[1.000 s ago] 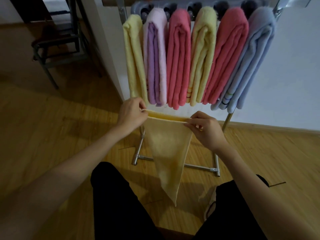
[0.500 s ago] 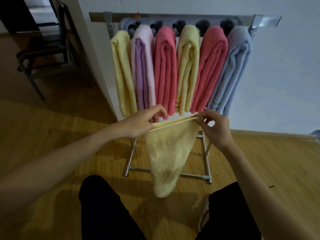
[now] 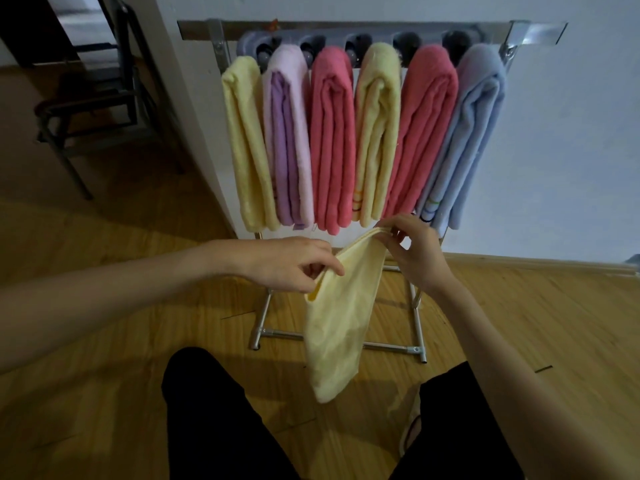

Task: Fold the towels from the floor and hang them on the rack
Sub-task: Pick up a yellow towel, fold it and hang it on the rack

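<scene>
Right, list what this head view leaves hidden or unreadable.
- Rack rail: covered by the six hung towels.
- Held yellow towel: how many layers cannot be told; its folds face away.
- Left hand fingertips: tucked behind the towel's edge.
- Right hand: pinches the top corner, hiding it.
- Floor near the person: hidden by the legs.

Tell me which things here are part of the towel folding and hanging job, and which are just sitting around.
Part of the job:
- yellow towel, pinched by the left hand and right hand
- rack
- six folded towels already hanging on it

Just sitting around:
- dark metal chair at the back left
- white wall
</scene>
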A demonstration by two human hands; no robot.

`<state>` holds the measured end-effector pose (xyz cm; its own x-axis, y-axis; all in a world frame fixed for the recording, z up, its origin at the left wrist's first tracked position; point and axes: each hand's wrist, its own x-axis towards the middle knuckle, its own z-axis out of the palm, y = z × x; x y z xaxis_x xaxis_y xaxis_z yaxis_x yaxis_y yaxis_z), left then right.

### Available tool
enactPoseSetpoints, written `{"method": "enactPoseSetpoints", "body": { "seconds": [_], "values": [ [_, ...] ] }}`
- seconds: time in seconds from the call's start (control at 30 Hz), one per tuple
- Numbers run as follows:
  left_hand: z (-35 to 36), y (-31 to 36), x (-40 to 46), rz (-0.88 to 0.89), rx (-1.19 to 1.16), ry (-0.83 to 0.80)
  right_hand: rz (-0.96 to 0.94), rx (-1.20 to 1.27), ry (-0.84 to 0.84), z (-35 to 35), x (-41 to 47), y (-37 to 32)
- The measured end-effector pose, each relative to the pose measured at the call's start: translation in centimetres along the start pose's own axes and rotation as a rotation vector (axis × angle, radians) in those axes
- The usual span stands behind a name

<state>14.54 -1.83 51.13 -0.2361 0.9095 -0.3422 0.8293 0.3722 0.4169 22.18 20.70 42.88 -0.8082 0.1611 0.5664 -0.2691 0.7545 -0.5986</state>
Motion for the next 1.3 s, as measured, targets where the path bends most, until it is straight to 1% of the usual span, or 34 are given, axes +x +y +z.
{"method": "enactPoseSetpoints", "body": {
  "seconds": [0.07, 0.13, 0.27, 0.43, 0.5, 0.57, 0.63, 0.7, 0.77, 0.93, 1.0, 1.13, 1.3],
  "values": [
    [0.0, -0.1, -0.2, 0.046, 0.043, -0.033, -0.03, -0.024, -0.024, 0.3, 0.2, -0.1],
    [0.0, -0.3, -0.2, 0.101, 0.097, -0.03, -0.042, -0.037, -0.038, 0.6, 0.4, -0.3],
    [0.1, -0.8, 0.3, 0.235, 0.256, 0.129, -0.037, -0.025, -0.04, 1.0, 0.8, -0.5],
    [0.7, -1.0, 0.5, 0.411, 0.583, 0.372, -0.027, -0.021, -0.038, 1.2, 1.0, -0.5],
    [0.9, -0.7, 0.8, 0.499, 0.662, 0.465, -0.021, -0.024, -0.05, 1.2, 0.9, -0.5],
    [1.0, -0.5, 1.2, 0.596, 0.71, 0.481, -0.007, -0.02, -0.062, 1.3, 0.7, -0.5],
    [0.9, -0.3, 1.5, 0.632, 0.755, 0.437, 0.01, 0.005, -0.065, 1.4, 0.6, -0.7],
    [0.8, -0.3, 1.6, 0.597, 0.774, 0.43, 0.04, 0.049, -0.056, 1.4, 0.6, -1.0],
    [0.7, -0.4, 1.6, 0.522, 0.765, 0.466, 0.081, 0.093, -0.03, 1.4, 0.7, -1.3],
    [0.2, -0.8, 1.7, 0.372, 0.612, 0.663, 0.146, 0.278, 0.02, 0.9, 1.0, -2.3],
    [0.1, -0.9, 1.8, 0.323, 0.564, 0.717, 0.162, 0.367, 0.021, 0.4, 1.2, -2.8],
    [0.1, -0.7, 2.0, 0.277, 0.488, 0.809, 0.201, 0.47, 0.013, 0.2, 1.0, -3.4],
    [0.2, -0.7, 2.3, 0.24, 0.455, 0.854, 0.209, 0.586, -0.047, -0.3, 0.9, -3.4]
  ]
}}
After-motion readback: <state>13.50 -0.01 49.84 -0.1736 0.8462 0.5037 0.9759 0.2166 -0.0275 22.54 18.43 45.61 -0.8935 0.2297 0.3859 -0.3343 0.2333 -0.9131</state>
